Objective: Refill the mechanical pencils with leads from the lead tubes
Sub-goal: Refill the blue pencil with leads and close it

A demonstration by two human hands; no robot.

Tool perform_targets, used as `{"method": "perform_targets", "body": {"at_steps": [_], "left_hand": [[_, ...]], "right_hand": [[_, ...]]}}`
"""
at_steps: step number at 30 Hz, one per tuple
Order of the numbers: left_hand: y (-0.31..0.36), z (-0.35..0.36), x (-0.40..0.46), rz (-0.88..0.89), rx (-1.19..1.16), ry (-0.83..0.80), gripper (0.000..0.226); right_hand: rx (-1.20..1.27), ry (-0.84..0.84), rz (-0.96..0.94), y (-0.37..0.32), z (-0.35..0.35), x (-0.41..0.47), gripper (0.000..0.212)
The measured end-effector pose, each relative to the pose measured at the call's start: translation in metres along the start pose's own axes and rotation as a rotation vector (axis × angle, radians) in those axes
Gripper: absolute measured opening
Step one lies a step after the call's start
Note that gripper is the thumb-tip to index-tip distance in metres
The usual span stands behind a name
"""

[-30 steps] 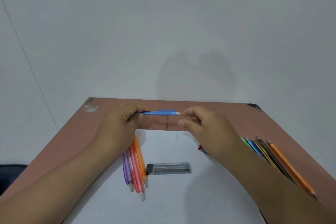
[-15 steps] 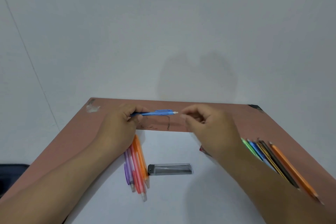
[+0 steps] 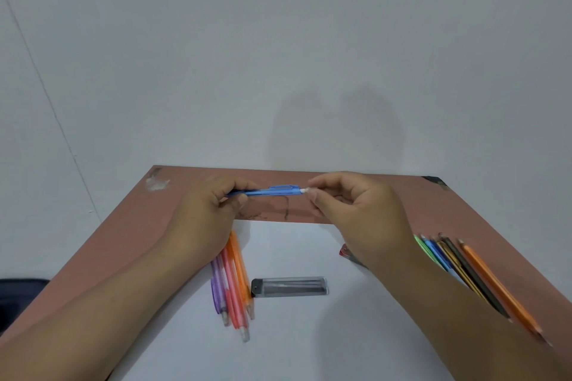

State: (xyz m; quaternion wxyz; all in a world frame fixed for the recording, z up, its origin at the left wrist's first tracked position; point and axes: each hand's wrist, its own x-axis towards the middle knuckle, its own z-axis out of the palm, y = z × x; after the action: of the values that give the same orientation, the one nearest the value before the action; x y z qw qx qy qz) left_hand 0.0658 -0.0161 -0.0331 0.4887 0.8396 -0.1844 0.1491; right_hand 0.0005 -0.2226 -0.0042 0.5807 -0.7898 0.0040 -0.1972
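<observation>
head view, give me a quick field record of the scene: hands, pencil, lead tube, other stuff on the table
left hand: grips the tip end of the blue mechanical pencil, held level above the table
right hand: fingertips pinch the pencil's white cap end
lead tube: lies flat on the white sheet, untouched
spare mechanical pencils: purple, pink, orange, bundled beside the tube
coloured pencils: fanned out beside the right forearm
</observation>
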Motion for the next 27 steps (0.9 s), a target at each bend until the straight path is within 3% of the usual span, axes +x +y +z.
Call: {"method": "perform_targets", "body": {"at_steps": [14, 20, 23, 27], "left_hand": [[-0.007, 0.002, 0.001, 0.068, -0.039, -0.017, 0.048], [-0.005, 0.004, -0.004, 0.12, -0.06, -0.036, 0.064], [0.001, 0.003, -0.009, 0.159, -0.052, -0.04, 0.053], [0.03, 0.011, -0.027, 0.165, -0.012, -0.055, 0.037]], "right_hand": [[0.17, -0.002, 0.122, -0.005, -0.004, 0.003, 0.006], [0.159, 0.015, 0.141, -0.008, -0.005, 0.0, 0.006], [0.289, 0.009, 0.179, -0.009, -0.004, 0.0, 0.012], [0.721, -0.094, 0.325, -0.014, 0.002, -0.002, 0.034]]}}
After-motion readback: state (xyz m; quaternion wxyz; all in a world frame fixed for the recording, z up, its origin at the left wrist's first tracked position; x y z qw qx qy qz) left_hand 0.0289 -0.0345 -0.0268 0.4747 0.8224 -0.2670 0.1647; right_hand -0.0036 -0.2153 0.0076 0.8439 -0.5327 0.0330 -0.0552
